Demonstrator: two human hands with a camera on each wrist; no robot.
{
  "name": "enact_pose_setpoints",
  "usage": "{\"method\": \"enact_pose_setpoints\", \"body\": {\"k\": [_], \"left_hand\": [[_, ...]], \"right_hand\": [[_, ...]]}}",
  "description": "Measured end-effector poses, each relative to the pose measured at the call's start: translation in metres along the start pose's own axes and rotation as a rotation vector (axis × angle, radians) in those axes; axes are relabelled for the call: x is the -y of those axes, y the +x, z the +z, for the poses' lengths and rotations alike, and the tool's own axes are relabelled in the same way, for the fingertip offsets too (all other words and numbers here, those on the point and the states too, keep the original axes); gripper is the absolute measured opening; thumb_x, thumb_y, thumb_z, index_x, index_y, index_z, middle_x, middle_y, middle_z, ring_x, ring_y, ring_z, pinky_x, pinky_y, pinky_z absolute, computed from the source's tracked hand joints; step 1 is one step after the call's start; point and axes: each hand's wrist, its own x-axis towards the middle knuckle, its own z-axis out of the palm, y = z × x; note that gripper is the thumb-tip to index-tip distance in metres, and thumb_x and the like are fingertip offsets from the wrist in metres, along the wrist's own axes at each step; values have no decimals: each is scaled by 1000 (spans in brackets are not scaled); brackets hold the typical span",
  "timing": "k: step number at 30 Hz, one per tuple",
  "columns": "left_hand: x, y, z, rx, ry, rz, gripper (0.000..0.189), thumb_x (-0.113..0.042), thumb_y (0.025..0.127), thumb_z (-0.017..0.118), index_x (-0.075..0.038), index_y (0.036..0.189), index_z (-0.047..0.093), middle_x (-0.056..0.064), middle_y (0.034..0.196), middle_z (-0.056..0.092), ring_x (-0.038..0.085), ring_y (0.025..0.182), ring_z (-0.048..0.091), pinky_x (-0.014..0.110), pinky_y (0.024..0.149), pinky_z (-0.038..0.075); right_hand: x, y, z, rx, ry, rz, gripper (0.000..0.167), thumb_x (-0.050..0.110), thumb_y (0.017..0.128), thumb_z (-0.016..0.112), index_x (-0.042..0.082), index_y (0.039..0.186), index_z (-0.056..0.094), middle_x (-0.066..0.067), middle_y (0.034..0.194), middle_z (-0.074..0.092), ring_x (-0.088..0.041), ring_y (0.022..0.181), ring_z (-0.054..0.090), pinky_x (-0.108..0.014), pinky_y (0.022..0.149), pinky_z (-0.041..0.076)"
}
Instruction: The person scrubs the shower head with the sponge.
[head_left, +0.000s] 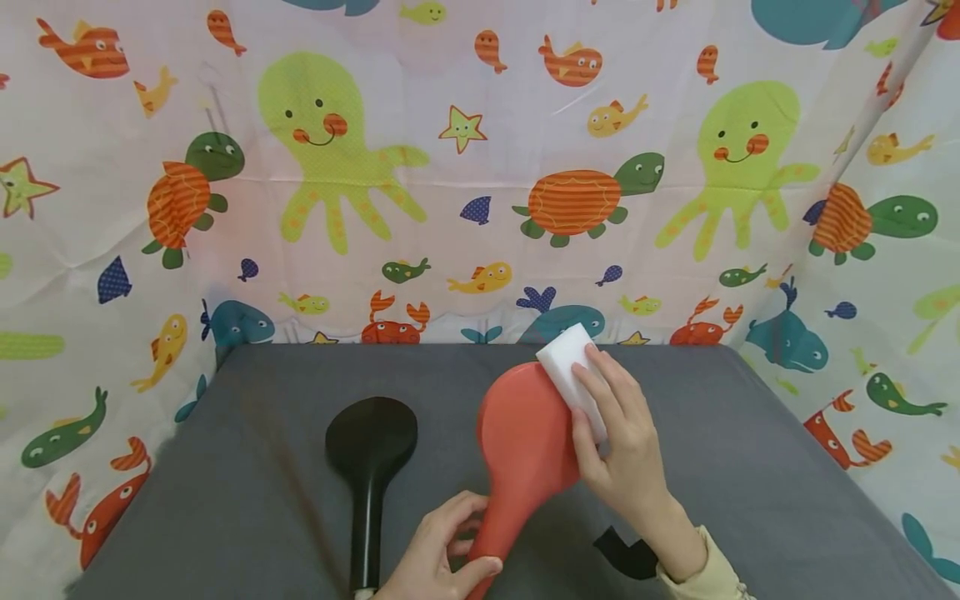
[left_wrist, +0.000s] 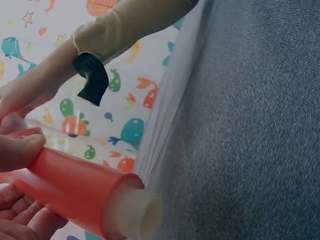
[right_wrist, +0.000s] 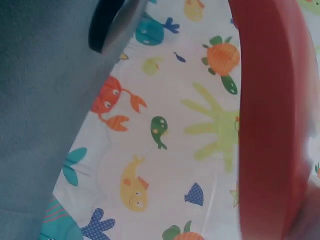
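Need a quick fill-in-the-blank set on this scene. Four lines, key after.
1. The left grip holds the smooth red round-headed paddle by its ____.
2. The right grip holds the white rectangular foam-like block against the paddle coloured ____.
3. In the head view, the glossy black round-headed paddle lies to the ____ of the red one.
4. Of the two paddles, the one with no grip on it is coloured ____.

Missing words: handle; red; left; black.

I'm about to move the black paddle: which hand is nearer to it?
Left. The left hand grips the red paddle just right of the black paddle; the right hand is farther right, holding a white block against the red paddle's wide end.
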Motion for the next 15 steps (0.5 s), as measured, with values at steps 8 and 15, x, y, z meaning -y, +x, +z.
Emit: {"method": "enact_pose_setpoints", "body": {"k": [8, 15], "left_hand": [[0, -1, 1, -34, -215, -26, 38, -5, 89, 62, 6, 122, 49, 23, 113, 53, 19, 94, 64, 35, 76, 54], [3, -1, -1, 35, -478, 36, 42, 2, 92, 51, 20, 127, 35, 26, 112, 56, 19, 98, 63, 31, 81, 52]], "right_hand": [[11, -22, 7, -11, -33, -43, 43, 32, 95, 43, 2, 121, 58, -20, 131, 49, -38, 117, 45, -38, 98, 40], [38, -40, 21, 16, 59, -299, 33, 17, 93, 44, -1, 115, 60, -27, 123, 53, -45, 114, 45, -40, 101, 30]]}}
